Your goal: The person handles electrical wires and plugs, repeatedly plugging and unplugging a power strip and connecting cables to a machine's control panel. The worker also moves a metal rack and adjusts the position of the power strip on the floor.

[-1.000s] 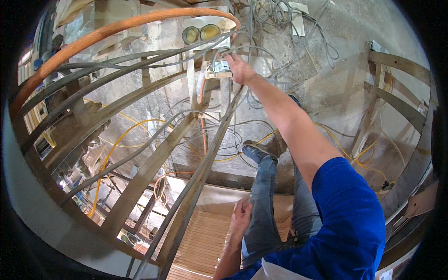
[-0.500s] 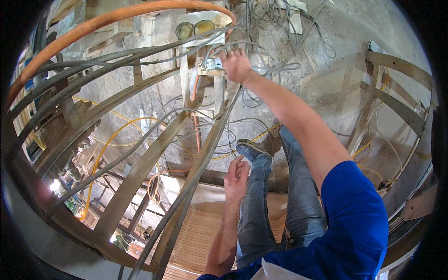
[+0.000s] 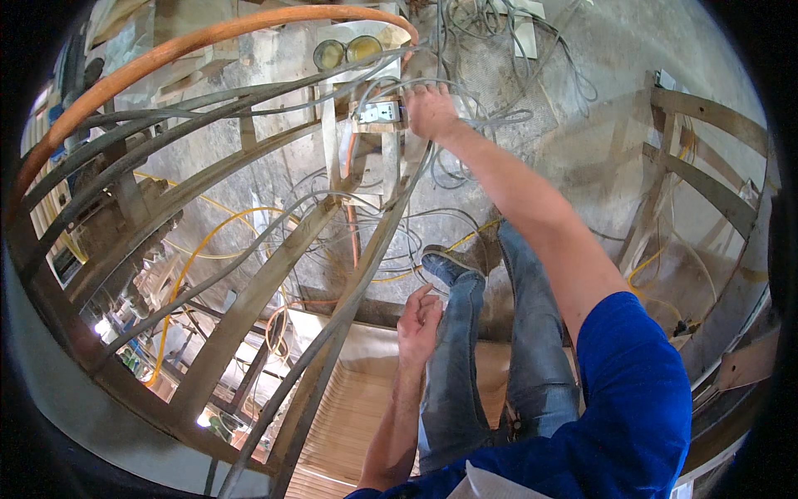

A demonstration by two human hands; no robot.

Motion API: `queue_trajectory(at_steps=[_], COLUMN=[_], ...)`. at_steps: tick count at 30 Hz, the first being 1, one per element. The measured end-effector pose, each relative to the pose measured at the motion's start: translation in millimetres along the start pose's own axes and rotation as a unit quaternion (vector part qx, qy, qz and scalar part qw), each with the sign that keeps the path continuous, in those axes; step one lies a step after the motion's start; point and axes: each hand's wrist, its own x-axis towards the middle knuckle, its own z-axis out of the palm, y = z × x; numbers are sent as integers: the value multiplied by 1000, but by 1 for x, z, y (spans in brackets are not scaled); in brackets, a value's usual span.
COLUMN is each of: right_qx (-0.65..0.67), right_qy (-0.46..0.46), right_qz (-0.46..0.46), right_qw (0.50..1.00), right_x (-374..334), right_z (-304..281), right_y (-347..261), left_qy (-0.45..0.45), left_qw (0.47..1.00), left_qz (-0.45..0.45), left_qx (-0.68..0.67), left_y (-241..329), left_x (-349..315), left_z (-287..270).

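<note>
Concrete floor lies beneath grey cables. The right hand bends over them, its grip hidden: cannot tell what it holds. The left hand hangs loosely open. Socket box sits just left of the right hand; best keep nearby loops slack.

- Shirt: vivid blue, plain; right sleeve short, its hem lying above the elbow;
- Cloth: whitish, narrowing to a pointed corner, against the shirt; kind unclear;
- Jeans: faded blue-grey denim, long-legged, creased;
- Shoe: dark blue upper; paler sole edge;
- Left hand, right hand: bare; forearms uncovered.
</note>
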Motion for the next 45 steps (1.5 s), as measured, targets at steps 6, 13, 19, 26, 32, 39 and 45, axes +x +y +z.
queue_trajectory(at_steps=[6,13,19,26,32,39,45], right_qx=[112,127,18,-15,-1,-27,7], right_qy=[57,69,49,99,90,101,109], right_qz=[-26,-39,-61,-130,-126,-110,-110], right_qw=[992,989,997,986,988,988,988], right_x=[-17,-7,1,10,-1,-7,-9], right_z=[-21,-21,-9,19,23,22,23], right_y=[6,8,-23,-16,5,15,16], left_qy=[-6,25,152,352,304,286,322], left_qw=[1000,993,941,896,910,890,864], left_qz=[-29,-14,258,271,247,243,258], left_qx=[8,116,-158,20,134,258,290], left_y=[-15,3,22,45,87,92,102], left_x=[-23,7,181,332,342,341,347], left_z=[-2,6,18,-11,-7,17,14])
